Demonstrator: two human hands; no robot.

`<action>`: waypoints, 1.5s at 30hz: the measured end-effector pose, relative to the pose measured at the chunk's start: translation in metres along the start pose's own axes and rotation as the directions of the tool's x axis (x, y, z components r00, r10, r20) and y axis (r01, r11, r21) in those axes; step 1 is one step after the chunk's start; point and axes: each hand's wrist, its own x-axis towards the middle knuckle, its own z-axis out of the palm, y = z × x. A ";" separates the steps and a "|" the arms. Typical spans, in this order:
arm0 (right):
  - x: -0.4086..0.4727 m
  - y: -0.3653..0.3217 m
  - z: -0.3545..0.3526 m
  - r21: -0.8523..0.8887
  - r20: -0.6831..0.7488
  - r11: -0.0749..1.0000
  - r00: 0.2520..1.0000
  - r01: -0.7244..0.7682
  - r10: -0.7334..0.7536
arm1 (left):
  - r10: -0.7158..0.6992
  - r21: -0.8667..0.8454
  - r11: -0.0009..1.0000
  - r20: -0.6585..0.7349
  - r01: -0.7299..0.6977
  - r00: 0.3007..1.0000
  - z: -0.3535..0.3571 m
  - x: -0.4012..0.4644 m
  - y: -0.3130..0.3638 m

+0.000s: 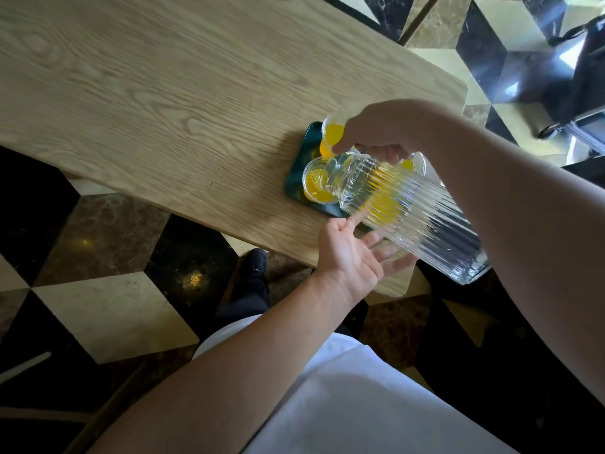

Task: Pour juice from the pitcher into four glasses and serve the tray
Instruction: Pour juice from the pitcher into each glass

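Note:
A ribbed clear glass pitcher [415, 211] is tipped steeply, its spout over the near-left glass [316, 185], which holds orange juice. My right hand [383, 129] grips the pitcher's neck from above. My left hand [353, 253] lies under the pitcher's body with straight fingers touching the glass. A second glass [332, 131] with juice stands at the far left of the dark green tray [294, 181]. Another glass rim [419, 163] shows behind the pitcher, mostly hidden. Only a little juice remains inside the pitcher.
The tray sits near the right end of a light wooden table [163, 103], close to its near edge. A black wheeled chair [576, 77] stands at the far right on the patterned marble floor [108, 309]. My shoe [253, 267] shows under the table edge.

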 end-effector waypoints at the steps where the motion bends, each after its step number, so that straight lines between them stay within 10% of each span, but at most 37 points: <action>1: 0.002 0.001 0.001 -0.009 0.002 1.000 1.000 -0.015 0.015 | 0.002 0.005 1.000 -0.013 -0.002 1.000 0.000 -0.002 -0.002; 21: 0.005 0.045 -0.009 0.366 -0.084 0.928 0.996 0.064 -0.035 | 0.057 0.229 0.973 -0.071 -0.039 0.996 0.003 -0.009 0.009; 45: 0.017 0.015 0.012 0.206 -0.003 0.978 1.000 -0.001 0.001 | -0.046 0.110 0.992 -0.148 0.063 0.988 0.001 -0.004 0.012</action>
